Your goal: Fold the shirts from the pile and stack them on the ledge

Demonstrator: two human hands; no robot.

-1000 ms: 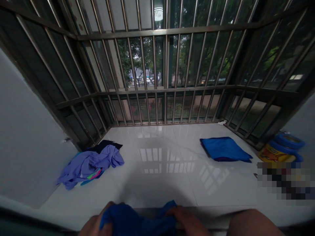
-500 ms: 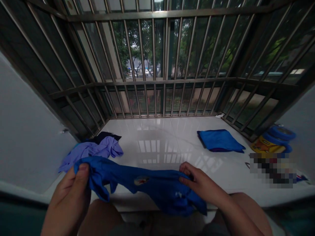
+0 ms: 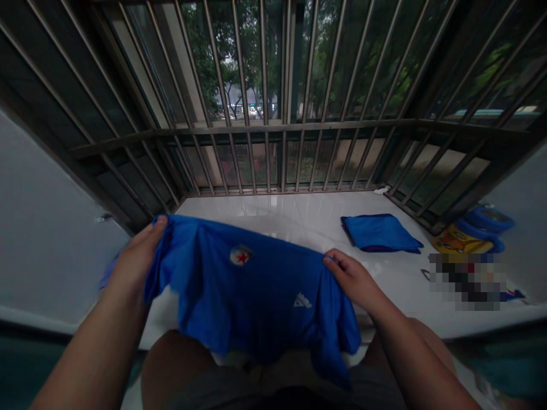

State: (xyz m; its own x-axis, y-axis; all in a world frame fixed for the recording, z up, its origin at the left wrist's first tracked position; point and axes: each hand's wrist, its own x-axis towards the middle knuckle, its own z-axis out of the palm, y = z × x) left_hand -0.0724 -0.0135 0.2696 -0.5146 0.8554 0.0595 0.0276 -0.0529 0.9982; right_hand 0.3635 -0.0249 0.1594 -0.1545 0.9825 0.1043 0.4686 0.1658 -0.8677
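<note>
The person's left hand (image 3: 143, 246) and right hand (image 3: 352, 279) are each closed, gripping the upper edge of a bright blue cloth garment (image 3: 265, 285) stretched between them. It hangs above the near edge of a glossy white tiled ledge (image 3: 303, 210). Farther right on the ledge lies a flat, folded blue cloth pile (image 3: 382, 232), left of a blue-and-yellow container (image 3: 464, 238).

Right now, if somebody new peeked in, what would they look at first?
Probably the blue garment with a red star badge, stretched between the left hand and the right hand, front and middle. Metal bars cover the window behind. On the white ledge, folded blue cloth lies to the right, with a yellow-and-blue tub farther right.
</note>
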